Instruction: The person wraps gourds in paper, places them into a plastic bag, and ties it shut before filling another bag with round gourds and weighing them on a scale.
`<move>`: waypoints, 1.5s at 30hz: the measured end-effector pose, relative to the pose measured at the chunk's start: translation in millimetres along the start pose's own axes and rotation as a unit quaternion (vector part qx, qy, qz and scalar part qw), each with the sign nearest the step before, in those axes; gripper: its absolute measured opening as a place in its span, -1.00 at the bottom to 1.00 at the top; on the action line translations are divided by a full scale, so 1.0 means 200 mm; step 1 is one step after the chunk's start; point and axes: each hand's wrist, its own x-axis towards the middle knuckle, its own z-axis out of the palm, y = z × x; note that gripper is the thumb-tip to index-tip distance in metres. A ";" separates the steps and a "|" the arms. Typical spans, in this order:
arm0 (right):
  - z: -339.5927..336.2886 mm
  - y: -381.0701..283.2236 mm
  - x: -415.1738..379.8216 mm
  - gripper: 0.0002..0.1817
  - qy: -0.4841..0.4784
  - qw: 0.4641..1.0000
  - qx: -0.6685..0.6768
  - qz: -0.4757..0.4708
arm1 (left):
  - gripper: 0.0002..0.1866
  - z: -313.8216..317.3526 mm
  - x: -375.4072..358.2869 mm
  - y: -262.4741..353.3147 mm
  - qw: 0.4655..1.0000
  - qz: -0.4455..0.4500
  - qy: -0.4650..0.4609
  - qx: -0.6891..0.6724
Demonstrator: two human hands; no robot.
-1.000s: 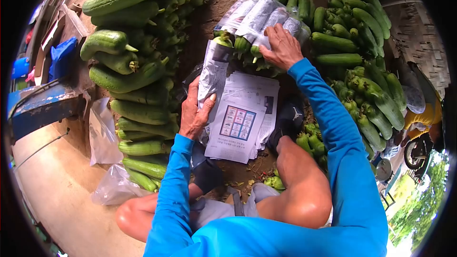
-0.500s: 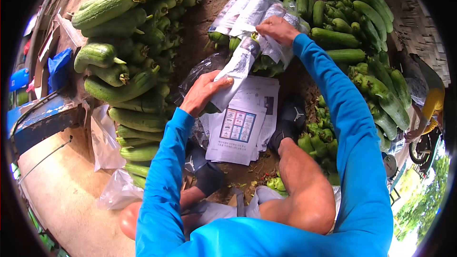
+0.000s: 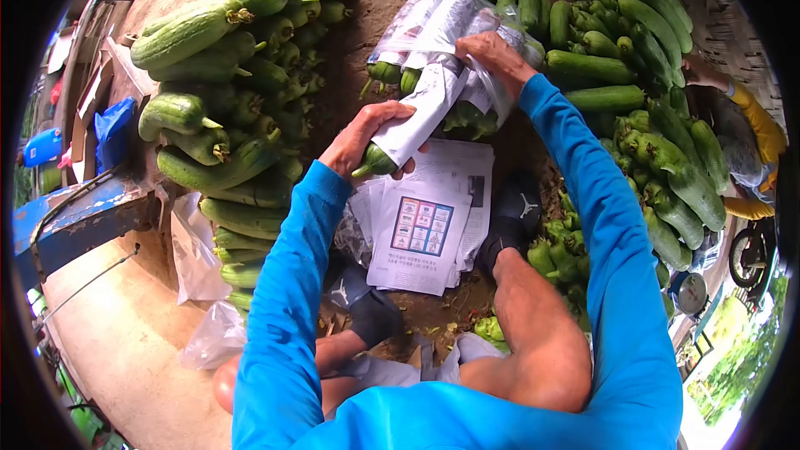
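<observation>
My left hand (image 3: 367, 135) is closed around a paper-wrapped green gourd (image 3: 427, 110), whose bare green end pokes out below the palm. The other end of that gourd is at the mouth of a clear plastic bag (image 3: 385, 48). Several more gourds wrapped in printed paper lie inside the bag. My right hand (image 3: 493, 57) pinches the bag's edge at its near side, beside the wrapped gourd. Below my hands, a stack of printed paper sheets (image 3: 417, 271) lies on the ground between my feet.
Bare gourds are heaped at the left (image 3: 237, 150) and at the right (image 3: 604, 67). Green peppers (image 3: 562, 258) lie beside my right leg. A co-worker's yellow sleeve (image 3: 760, 121) reaches in at the far right, near a round dial scale (image 3: 690, 292). Plastic bags (image 3: 215, 335) lie at left.
The wrapped gourd has moved up toward the bag, with my left hand now around its lower end. My right hand stays at the bag's edge. The co-worker's arm has reached toward the right heap.
</observation>
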 end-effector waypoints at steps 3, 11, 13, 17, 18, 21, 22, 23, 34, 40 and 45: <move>0.05 -0.10 -0.05 -0.54 0.041 0.998 -0.025 0.048 | -0.45 -0.04 0.08 -0.03 0.999 0.021 -0.007 -0.025; 0.07 -0.29 -0.18 -0.50 0.077 0.975 -0.198 0.066 | -0.42 0.00 0.43 0.06 0.995 0.083 -0.051 -0.002; 0.06 -0.26 -0.17 -0.49 0.098 0.981 -0.163 0.044 | -0.43 0.02 0.47 0.11 0.995 0.090 -0.048 0.019; 0.04 -0.20 -0.17 -0.47 0.057 0.987 -0.142 0.039 | -0.44 -0.01 0.44 0.08 0.909 0.186 0.144 0.344; 0.03 -0.18 -0.17 -0.47 0.051 0.991 -0.119 0.047 | -0.44 0.03 0.36 0.06 0.826 0.228 0.229 0.461; 0.06 -0.15 -0.18 -0.49 0.049 0.994 -0.085 0.052 | -0.45 0.15 0.19 0.00 0.900 0.158 0.217 0.345; 0.06 -0.16 -0.16 -0.49 0.057 0.994 -0.084 0.044 | -0.47 0.18 0.16 0.00 0.885 0.156 0.224 0.377; 0.06 -0.18 -0.16 -0.49 0.057 0.994 -0.087 0.040 | -0.52 0.11 0.27 -0.11 0.751 0.340 0.303 0.478; 0.18 -0.25 -0.23 -0.61 0.175 0.962 -0.209 0.019 | -0.42 0.17 0.59 -0.09 0.913 0.220 0.317 0.129; 0.23 -0.29 -0.23 -0.62 0.211 0.948 -0.237 0.024 | -0.41 0.24 0.55 0.00 0.833 0.201 0.420 0.299; 0.25 -0.25 -0.25 -0.70 0.207 0.951 -0.230 -0.004 | -0.29 0.24 0.56 -0.04 0.818 0.234 0.439 0.289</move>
